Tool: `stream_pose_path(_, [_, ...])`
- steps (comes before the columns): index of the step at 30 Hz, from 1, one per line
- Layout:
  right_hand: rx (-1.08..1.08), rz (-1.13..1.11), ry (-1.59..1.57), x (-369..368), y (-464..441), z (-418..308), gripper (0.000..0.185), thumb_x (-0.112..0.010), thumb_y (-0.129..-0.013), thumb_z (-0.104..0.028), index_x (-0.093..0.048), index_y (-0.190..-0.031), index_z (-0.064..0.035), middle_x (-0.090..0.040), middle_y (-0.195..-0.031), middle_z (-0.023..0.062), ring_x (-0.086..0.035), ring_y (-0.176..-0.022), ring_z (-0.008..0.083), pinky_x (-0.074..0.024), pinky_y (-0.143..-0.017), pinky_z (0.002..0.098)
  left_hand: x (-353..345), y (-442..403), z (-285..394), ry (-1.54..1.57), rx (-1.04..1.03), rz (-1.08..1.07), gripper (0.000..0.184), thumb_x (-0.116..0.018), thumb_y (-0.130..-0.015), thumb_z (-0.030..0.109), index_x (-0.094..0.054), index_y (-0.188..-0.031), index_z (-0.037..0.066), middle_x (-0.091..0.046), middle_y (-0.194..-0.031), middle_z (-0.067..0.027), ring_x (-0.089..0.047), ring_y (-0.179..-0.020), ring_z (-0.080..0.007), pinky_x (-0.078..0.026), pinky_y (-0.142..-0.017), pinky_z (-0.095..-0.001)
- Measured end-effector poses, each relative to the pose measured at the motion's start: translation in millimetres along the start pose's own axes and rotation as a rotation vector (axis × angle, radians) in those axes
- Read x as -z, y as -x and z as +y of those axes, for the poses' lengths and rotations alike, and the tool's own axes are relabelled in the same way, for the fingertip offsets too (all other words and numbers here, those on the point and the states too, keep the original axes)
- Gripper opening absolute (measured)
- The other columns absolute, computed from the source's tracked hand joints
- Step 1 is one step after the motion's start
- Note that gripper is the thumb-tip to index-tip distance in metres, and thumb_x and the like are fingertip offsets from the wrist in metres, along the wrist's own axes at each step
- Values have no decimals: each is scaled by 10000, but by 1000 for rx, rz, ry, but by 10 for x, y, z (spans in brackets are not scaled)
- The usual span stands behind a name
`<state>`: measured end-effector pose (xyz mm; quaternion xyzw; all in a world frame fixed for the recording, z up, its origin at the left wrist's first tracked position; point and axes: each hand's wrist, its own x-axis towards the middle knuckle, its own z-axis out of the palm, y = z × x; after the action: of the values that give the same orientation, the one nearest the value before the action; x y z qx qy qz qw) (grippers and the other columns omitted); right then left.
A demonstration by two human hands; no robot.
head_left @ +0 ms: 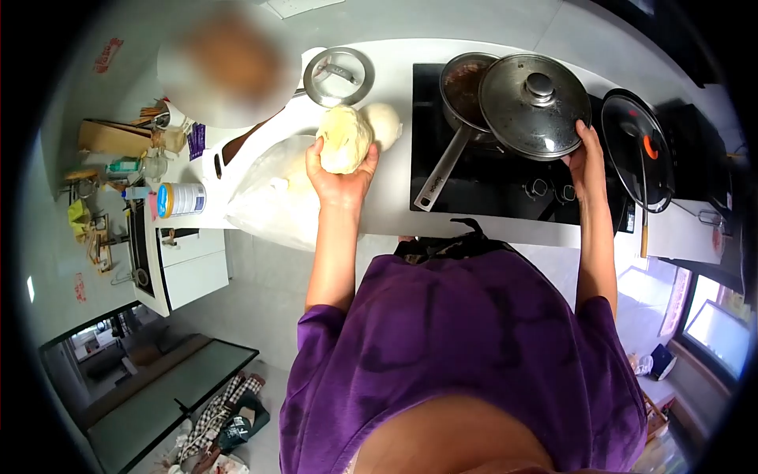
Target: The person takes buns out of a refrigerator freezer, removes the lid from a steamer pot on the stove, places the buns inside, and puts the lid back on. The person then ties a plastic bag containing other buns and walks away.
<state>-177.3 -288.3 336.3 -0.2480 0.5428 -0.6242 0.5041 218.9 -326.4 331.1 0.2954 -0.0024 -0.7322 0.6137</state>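
Note:
My left hand (341, 186) holds a pale yellow dough-like ball (344, 141), fingers around its lower side. A second whitish ball (384, 126) sits just behind it on the white counter. Under and left of that hand lies a clear plastic bag (272, 189). My right hand (587, 158) grips the right edge of a glass lid (525, 114) with a black knob. The lid lies over or just above a pan on the black cooktop (442, 186), and what is beneath it is hidden. Left of the lid, a saucepan (466, 83) holds brown contents.
A round glass lid (339, 77) lies at the back of the counter. Another black-rimmed lid (636, 150) with an orange knob is right of the cooktop. The saucepan's handle (444, 170) points toward the front. A white-and-blue can (181, 200) stands at the left.

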Motion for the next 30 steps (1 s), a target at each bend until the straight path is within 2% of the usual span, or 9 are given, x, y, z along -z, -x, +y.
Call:
stream_pose_path(6, [-145,4,-32,143,-435,204,460,-636,-882,-417,-563,-1182,-76,-609,-1162,55,-600,-994,170,-492,-829,303,160,133,62,19,-40,53,487,-620,-788,418,-577,-1195,153,-607,-1172,-60,-573,-1063,-263,-524,-787,-449])
stream_pose_path(9, [-152,-10,-30,151,-639,334,529,-644,-865,-458,-570,-1199,-55,-604,-1183,66,-573,-1044,183,-446,-895,323,192,185,75,18,-50,65,490,-629,-782,415,-579,-1191,151,-609,-1173,-58,-577,-1059,-261,-525,-785,-449])
stream_pose_path(13, [-127,-36,52,52,-859,468,645,-647,-846,-488,-525,-1296,-41,-543,-1325,84,-461,-1224,204,-282,-1068,355,246,198,84,48,-45,74,492,-631,-781,410,-578,-1194,147,-611,-1183,-54,-585,-1054,-259,-526,-783,-448])
stream_pose_path(16, [-122,-12,224,-67,-948,535,696,-637,-837,-517,-505,-1340,-53,-481,-1406,78,-388,-1305,222,-199,-1112,414,274,206,84,34,-46,49,492,-630,-784,404,-577,-1199,144,-613,-1190,-53,-587,-1059,-255,-526,-782,-447])
stream_pose_path(19, [-129,-28,324,-335,-747,394,764,-621,-831,-541,-452,-1398,-57,-399,-1478,85,-293,-1382,240,-118,-1144,419,287,213,82,49,-33,42,489,-627,-788,402,-576,-1200,143,-615,-1188,-53,-588,-1060,-252,-526,-781,-446])
stream_pose_path(22, [-131,-33,383,-261,-862,451,807,-597,-836,-549,-385,-1447,-65,-313,-1534,87,-220,-1426,251,-67,-1156,420,287,227,74,49,-32,20,488,-627,-788,404,-577,-1198,145,-617,-1181,-52,-589,-1058,-251,-527,-779,-447])
stream_pose_path(25, [-147,-124,416,-245,-855,401,795,-588,-841,-541,-381,-1452,-76,-296,-1539,100,-214,-1427,259,-78,-1157,411,300,228,71,39,-33,21,488,-627,-787,408,-577,-1197,148,-617,-1178,-50,-589,-1058,-251,-528,-778,-449])
stream_pose_path(28, [-121,22,480,-239,-962,455,722,-585,-867,-465,-428,-1404,-10,-353,-1496,149,-282,-1391,283,-178,-1133,358,272,235,71,42,-19,39,485,-628,-786,407,-579,-1195,151,-616,-1177,-50,-588,-1058,-251,-527,-775,-448])
stream_pose_path(30, [134,75,652,-251,-1054,427,671,-601,-869,-448,-463,-1388,-46,-359,-1488,167,-321,-1366,298,-259,-1095,357,260,227,56,-6,-50,85,533,-632,-762,442,-558,-1204,152,-590,-1201,-69,-560,-1081,-280,-509,-788,-453])
